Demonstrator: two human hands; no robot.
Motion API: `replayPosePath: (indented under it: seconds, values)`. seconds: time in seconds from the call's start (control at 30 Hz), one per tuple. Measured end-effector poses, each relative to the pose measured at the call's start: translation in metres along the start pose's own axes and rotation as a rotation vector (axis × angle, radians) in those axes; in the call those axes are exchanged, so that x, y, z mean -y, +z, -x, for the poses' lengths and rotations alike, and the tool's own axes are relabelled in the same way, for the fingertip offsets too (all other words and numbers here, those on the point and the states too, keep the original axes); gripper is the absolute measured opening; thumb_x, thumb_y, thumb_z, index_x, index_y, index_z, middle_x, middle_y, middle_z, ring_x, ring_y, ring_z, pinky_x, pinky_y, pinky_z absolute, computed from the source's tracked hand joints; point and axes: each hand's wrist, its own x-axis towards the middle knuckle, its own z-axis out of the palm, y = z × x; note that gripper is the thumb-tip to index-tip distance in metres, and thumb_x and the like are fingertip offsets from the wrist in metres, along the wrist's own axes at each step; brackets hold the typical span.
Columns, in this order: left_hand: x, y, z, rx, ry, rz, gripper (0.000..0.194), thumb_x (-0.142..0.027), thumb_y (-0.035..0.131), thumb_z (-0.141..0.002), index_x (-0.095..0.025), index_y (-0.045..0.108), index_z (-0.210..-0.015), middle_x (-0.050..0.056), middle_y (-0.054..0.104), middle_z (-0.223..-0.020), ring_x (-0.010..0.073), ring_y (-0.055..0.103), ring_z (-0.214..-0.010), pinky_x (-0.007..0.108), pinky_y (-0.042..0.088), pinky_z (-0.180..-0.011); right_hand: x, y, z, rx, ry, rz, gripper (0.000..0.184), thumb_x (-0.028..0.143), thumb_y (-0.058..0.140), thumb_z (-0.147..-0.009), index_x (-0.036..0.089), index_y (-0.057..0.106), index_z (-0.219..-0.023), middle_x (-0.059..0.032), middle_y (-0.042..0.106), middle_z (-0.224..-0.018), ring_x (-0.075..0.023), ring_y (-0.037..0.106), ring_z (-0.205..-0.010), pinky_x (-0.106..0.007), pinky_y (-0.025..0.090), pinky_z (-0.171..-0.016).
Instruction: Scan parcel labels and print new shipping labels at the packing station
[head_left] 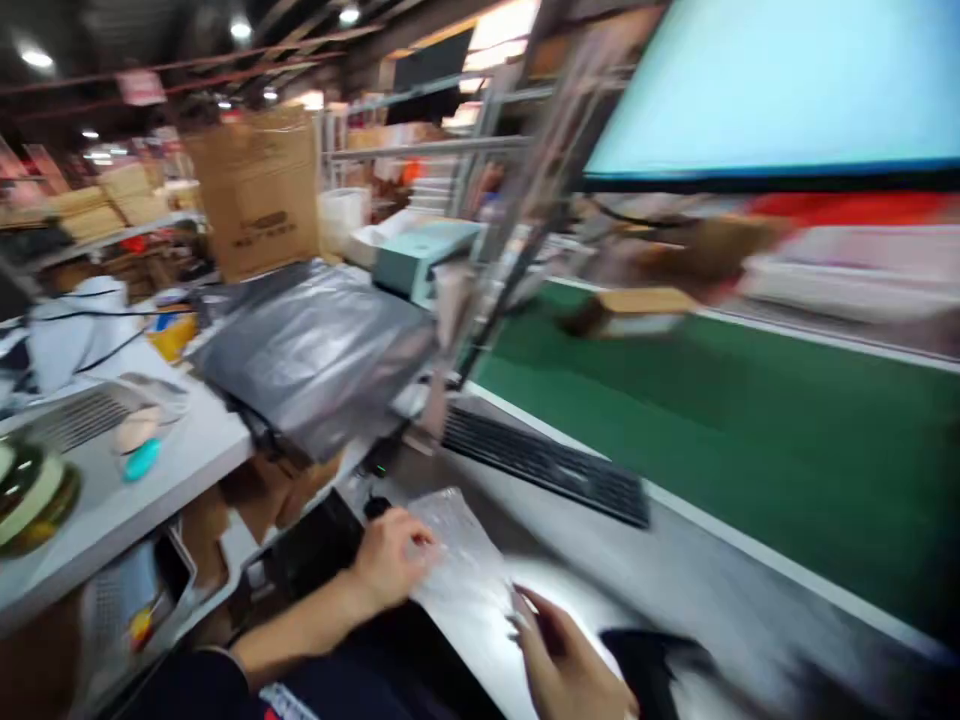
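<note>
Two hands hold a flat, crinkly, translucent plastic bag.

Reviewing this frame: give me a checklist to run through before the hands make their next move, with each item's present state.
1. Left hand at the clear plastic piece: ok, fingers at its left side.
2. Right hand at the plastic: ok, fingertips by its right edge.
3. Firm grip by both hands: cannot tell, the picture is blurred.
4. Keyboard apart from the plastic: ok, it lies beyond it.
5. Small box away from the hands: ok, it is on the green surface.
6. Sharp view: not ok, motion blur throughout.
</note>
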Motion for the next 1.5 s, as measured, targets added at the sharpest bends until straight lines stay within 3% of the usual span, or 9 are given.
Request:
replayPosePath:
  seconds: [0.27,0.37,0.53,0.63,0.8,1.03,1.23,1.37,1.5]
  values:
    - [-0.092,0.090,-0.029,0.509,0.500,-0.079,0.030,-0.033,0.050,-0.102,-0.021,0.078,-0.103,0.006,0.076,-0.097,0.0188,0.070,-0.087,0.031,0.053,-0.083,0.022,-0.123,0.110,-0.256,0.272,0.026,0.059,0.059,0.059,-0.089,0.018,0.071,-0.130,-0.0101,0.078,-0.101,-0.0226,0.073,-0.079,-0.039,0.059,-0.080]
    - [-0.115,0.117,-0.038,0.555,0.640,-0.016,0.033,-0.040,0.052,-0.099,-0.021,0.078,-0.107,0.007,0.075,-0.102,0.0194,0.071,-0.086,0.031,0.055,-0.077,0.038,-0.188,0.186,-0.419,0.380,-0.025,0.054,0.050,0.063,-0.091,0.020,0.069,-0.135,-0.0091,0.077,-0.109,-0.0218,0.074,-0.090,-0.036,0.060,-0.086]
    - [-0.172,0.165,-0.066,0.596,0.835,0.173,0.031,-0.040,0.059,-0.093,-0.021,0.078,-0.109,0.005,0.075,-0.105,0.0173,0.069,-0.078,0.027,0.056,-0.067,0.041,-0.320,0.305,-1.037,0.620,0.327,0.053,0.055,0.061,-0.091,0.019,0.071,-0.128,-0.0128,0.077,-0.115,-0.0280,0.073,-0.103,-0.041,0.059,-0.090]
    - [-0.210,0.187,-0.060,0.562,0.885,0.266,0.026,-0.037,0.061,-0.093,-0.022,0.077,-0.106,0.004,0.076,-0.106,0.0189,0.071,-0.090,0.024,0.057,-0.073,0.019,-0.389,0.327,-0.972,0.927,0.649,0.049,0.057,0.056,-0.097,0.017,0.072,-0.120,-0.0161,0.076,-0.117,-0.0339,0.072,-0.107,-0.047,0.055,-0.095]
    - [-0.252,0.232,-0.010,0.732,0.886,0.237,0.031,-0.040,0.054,-0.103,-0.022,0.075,-0.117,0.000,0.075,-0.087,0.0136,0.069,-0.071,0.022,0.056,-0.070,-0.041,-0.425,0.295,-0.423,1.243,0.911,0.070,0.069,0.048,-0.100,0.004,0.074,-0.108,-0.0289,0.072,-0.115,-0.0454,0.068,-0.115,-0.054,0.051,-0.097]
    - [-0.275,0.296,0.045,0.999,1.197,0.093,0.034,-0.036,0.054,-0.105,-0.022,0.065,-0.134,-0.006,0.064,-0.063,0.0096,0.059,-0.050,0.018,0.046,-0.052,-0.069,-0.455,0.248,-0.322,0.966,0.831,0.024,0.027,0.051,-0.099,0.015,0.068,-0.109,-0.0175,0.074,-0.113,-0.0330,0.072,-0.109,-0.036,0.051,-0.081]
    - [-0.314,0.304,0.060,1.179,1.339,0.095,0.033,-0.032,0.050,-0.106,-0.021,0.066,-0.134,0.000,0.071,-0.073,0.0125,0.065,-0.060,0.022,0.053,-0.063,-0.053,-0.543,0.122,-0.447,0.700,0.925,0.027,0.018,0.054,-0.093,0.011,0.069,-0.113,-0.0198,0.075,-0.115,-0.0327,0.072,-0.111,-0.036,0.055,-0.093]
    - [-0.359,0.326,0.070,1.324,1.384,-0.034,0.043,-0.037,0.041,-0.108,-0.021,0.068,-0.137,0.007,0.076,-0.085,0.0174,0.072,-0.076,0.027,0.057,-0.077,-0.046,-0.568,0.047,-0.515,0.431,0.894,0.042,0.024,0.035,-0.101,-0.001,0.067,-0.113,-0.0137,0.074,-0.118,-0.0217,0.069,-0.118,-0.029,0.049,-0.101]
    - [-0.400,0.360,0.080,1.244,1.326,-0.428,0.056,-0.043,0.048,-0.106,-0.025,0.047,-0.159,0.009,0.080,-0.101,0.0232,0.077,-0.092,0.030,0.058,-0.083,-0.026,-0.557,0.066,-0.498,0.130,0.745,0.046,0.043,0.059,-0.100,0.010,0.064,-0.132,-0.0090,0.070,-0.134,-0.0197,0.064,-0.126,-0.028,0.046,-0.108]
